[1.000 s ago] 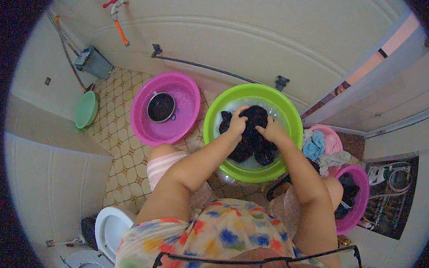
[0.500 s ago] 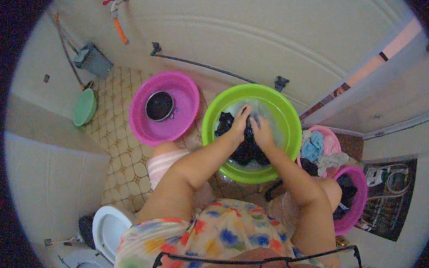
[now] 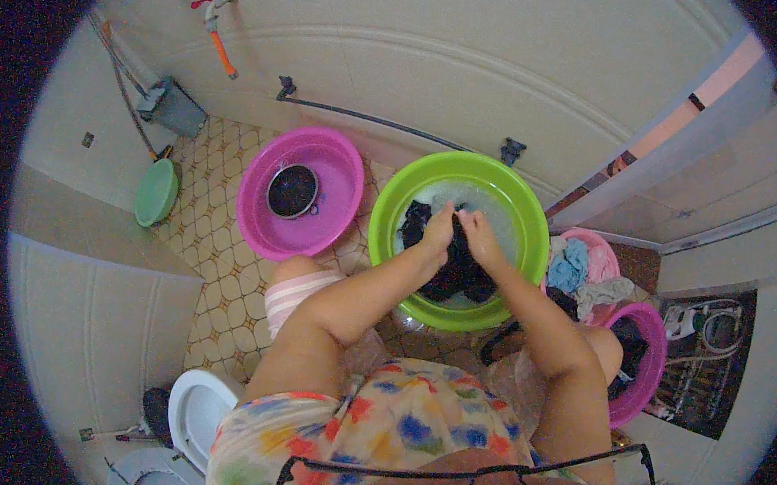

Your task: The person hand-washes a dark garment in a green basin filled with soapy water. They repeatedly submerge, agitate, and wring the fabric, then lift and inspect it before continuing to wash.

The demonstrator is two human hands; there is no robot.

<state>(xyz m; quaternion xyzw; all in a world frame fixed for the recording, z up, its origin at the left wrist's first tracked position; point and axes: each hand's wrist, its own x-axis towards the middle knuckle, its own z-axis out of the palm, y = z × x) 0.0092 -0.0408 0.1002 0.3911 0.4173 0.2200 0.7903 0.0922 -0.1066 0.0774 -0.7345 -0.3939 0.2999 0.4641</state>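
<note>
**Dark cloth gripped between both hands over the green basin**

The dark garment (image 3: 457,263) sits in the middle of the frame, a little right of centre, inside the bright green basin (image 3: 528,214). It lies bunched and wet, running from the upper left of the basin's water down toward its lower right rim, so its long axis slants across the basin. Pale, soapy-looking water shows around it near the far wall of the basin.

Both hands are on the upper part of this cloth, side by side and almost touching. The left hand (image 3: 438,232) is closed around a fold of the fabric, knuckles toward the top of the frame. The right hand (image 3: 478,238) is likewise clenched on the cloth just to the right of it. Neither is nearer than the other: the garment lies directly under and between them, with most of its bulk trailing toward the lower edge of the basin, on the person's side of the hands. The forearms come up from the lower edge of the frame and converge on that one spot.

To the left of the green basin, just beside it, stands a magenta basin (image 3: 338,214) holding a round metal bowl (image 3: 292,191). At the right, two smaller pink basins: one (image 3: 609,252) heaped with blue and grey clothes, the other (image 3: 648,358) lower down with dark cloth in it. A green lid (image 3: 156,192) rests at the left wall, and a tap with an orange handle (image 3: 217,29) is at the upper left. The floor (image 3: 221,304) is patterned tile.
</note>
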